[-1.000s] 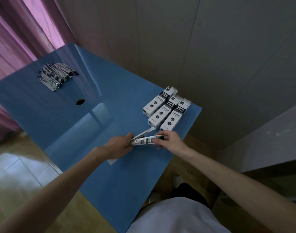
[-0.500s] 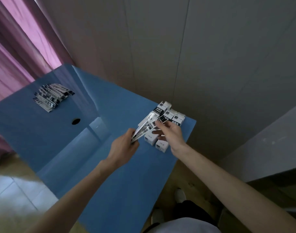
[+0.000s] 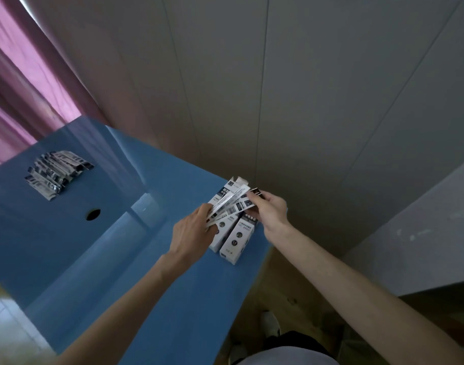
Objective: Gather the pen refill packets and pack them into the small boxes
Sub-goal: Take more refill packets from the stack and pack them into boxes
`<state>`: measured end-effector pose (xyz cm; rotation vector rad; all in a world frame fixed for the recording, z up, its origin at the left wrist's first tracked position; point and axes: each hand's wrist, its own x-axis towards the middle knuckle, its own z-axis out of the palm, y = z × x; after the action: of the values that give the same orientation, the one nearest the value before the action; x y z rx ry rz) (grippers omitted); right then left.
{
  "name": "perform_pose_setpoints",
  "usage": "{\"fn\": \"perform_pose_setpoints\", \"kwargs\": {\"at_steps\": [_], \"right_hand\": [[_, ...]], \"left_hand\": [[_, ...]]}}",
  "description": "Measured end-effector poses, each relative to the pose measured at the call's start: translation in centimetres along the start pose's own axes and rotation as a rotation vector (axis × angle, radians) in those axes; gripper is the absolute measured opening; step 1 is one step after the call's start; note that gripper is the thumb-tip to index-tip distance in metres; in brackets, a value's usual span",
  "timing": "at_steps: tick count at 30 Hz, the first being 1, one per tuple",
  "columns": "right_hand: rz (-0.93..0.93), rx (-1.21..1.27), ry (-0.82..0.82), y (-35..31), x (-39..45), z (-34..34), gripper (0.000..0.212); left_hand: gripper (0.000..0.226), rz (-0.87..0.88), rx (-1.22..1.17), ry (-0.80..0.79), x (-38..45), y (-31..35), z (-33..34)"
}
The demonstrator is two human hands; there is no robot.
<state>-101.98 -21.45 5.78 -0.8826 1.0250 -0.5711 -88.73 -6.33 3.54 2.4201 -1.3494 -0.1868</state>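
Blue table (image 3: 67,246): glossy top, set against a pale panelled wall (image 3: 278,88), with a round dark hole (image 3: 93,214) in its surface. Small boxes (image 3: 234,238): white with dark labels, lying side by side at the table's far right corner, partly hidden under the hands; the farthest one shows an open end flap (image 3: 238,180). Held refill packets (image 3: 232,208): a few slim white sleeves with printed labels, fanned out and held in the air just above the boxes, slanting up toward the wall. Left hand (image 3: 192,233): fingers curled round the near ends of the fanned packets, thumb pressing on top. Right hand (image 3: 269,210): fingers and thumb pinched on the far ends of the same packets, beside the open flap. Loose pile of refill packets (image 3: 55,173): overlapping, dark and silver, lying on the far left part of the table, well apart from the boxes and hands. Pink curtain (image 3: 22,83): hanging at the upper left, behind the table. Pale tiled floor (image 3: 7,327): at lower left. White garment (image 3: 286,358): on the person, at the bottom edge.
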Motion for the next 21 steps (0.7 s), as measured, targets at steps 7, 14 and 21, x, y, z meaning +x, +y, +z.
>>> {"fn": "perform_pose_setpoints", "kwargs": {"at_steps": [7, 14, 21], "right_hand": [[-0.123, -0.134, -0.102, -3.0, 2.9, -1.9, 0.015], [-0.287, -0.212, -0.109, -5.7, 5.0, -2.9, 0.015], [-0.346, -0.298, -0.098, -8.2, 8.2, -4.6, 0.015]], "left_hand": [[0.025, -0.037, -0.019, -0.022, 3.9, 1.1, 0.4], [0.030, -0.048, -0.038, 0.012, 6.4, 1.3, 1.8], [0.043, -0.229, -0.114, 0.001, 7.9, 1.1, 2.9]]}}
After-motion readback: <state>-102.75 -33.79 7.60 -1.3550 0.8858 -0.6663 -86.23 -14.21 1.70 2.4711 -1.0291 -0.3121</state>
